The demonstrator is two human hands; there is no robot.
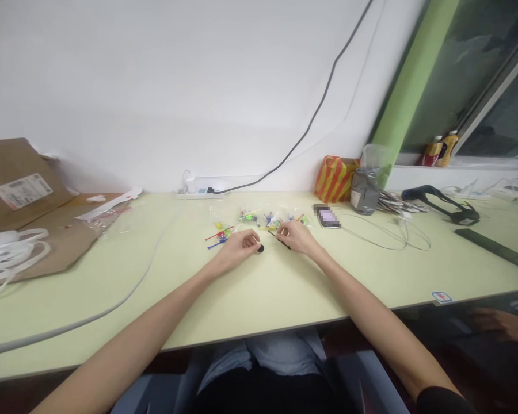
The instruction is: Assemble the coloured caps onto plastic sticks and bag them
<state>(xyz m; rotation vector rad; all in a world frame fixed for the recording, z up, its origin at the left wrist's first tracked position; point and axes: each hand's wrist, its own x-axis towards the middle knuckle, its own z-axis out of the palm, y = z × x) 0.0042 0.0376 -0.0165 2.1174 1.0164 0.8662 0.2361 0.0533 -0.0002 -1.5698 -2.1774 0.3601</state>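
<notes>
My left hand (242, 244) is closed, its fingertips pinching a small round black piece (261, 248) just above or at the tabletop. Opposite it, my right hand (297, 236) pinches a thin black stick (284, 242), which slants down to the right under the palm. Beside my left hand lie small plastic parts, among them a red stick (216, 234) and a blue stick (216, 244). Behind both hands sit clear plastic bags of bright small parts (250, 216), some partly hidden by my right hand.
A phone (327, 217) lies right of the bags. Farther right are a striped bag (333, 179), a grey pouch (364, 192) and a black headset-like frame (444, 207). A power strip (201, 194) stands by the wall. Brown packaging (34, 230) and a grey cable (112, 307) occupy the left.
</notes>
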